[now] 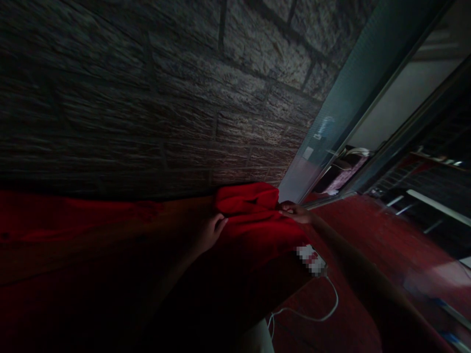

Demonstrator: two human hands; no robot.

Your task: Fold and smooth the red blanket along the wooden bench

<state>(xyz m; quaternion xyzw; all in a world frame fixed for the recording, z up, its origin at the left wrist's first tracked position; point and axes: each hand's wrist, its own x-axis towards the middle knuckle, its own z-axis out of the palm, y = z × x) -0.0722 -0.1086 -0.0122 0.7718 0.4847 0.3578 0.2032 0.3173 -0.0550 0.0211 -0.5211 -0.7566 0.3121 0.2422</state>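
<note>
A red cloth lies bunched on a dark wooden surface against a stone wall. My left hand rests on the cloth's left edge with its fingers curled onto the fabric. At the cloth's right edge my right hand pinches the fabric, its arm reaching in from the lower right. The scene is very dark.
A rough stone-block wall fills the upper left. A glass door or window frame slants up at the right. A small blurred device with a white cable lies just below the cloth. Red flooring spreads to the right.
</note>
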